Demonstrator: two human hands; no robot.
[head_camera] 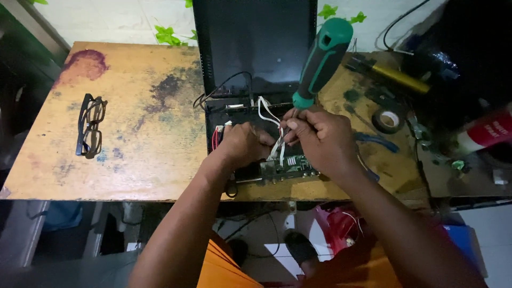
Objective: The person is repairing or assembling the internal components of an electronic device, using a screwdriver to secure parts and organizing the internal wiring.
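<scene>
Hands (282, 141) on green-handled (black-striped) screwdriver (321, 61)

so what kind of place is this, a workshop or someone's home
Probably a small electronics repair bench, perhaps at home. An opened black device with a bare circuit board lies on a stained wooden table; the right hand holds a green-handled screwdriver, with a tape roll nearby.

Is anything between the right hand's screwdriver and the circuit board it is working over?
Yes. The right hand holds a green-and-black-handled screwdriver over the green circuit board. A bundle of white wires crosses just below the fingers, and the left hand rests beside it. The screwdriver's tip is hidden.
</scene>
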